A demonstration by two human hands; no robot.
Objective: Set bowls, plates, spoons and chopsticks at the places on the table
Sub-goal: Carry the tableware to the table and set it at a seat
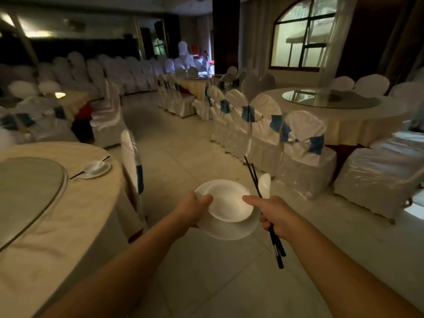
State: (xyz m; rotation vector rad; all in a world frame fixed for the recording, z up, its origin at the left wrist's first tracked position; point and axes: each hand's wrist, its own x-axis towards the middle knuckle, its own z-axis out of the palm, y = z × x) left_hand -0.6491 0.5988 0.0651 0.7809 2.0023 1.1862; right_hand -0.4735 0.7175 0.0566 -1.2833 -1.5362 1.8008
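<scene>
Both of my bare forearms reach up from the bottom of the frame toward its centre, over the pale tiled floor. My left hand grips the left rim of a round white plate, thumb on top and fingers curled beneath it. A shallow white bowl sits on that plate. My right hand is closed round a pair of long black chopsticks, which run from low centre-right up past my knuckles toward the chairs; its thumb lies stretched onto the right edge of the bowl. Just beyond that hand a white spoon shows beside the chopsticks; how it is held I cannot tell.

At the left of the frame stands a round table with a cream cloth and a glass turntable. One place is already laid at its far edge: a small white plate with a bowl and spoon, with dark chopsticks beside it. A white-covered chair with a blue sash is pushed against that table. Across the upper right, a row of like chairs backs onto a second round table, near an arched window.
</scene>
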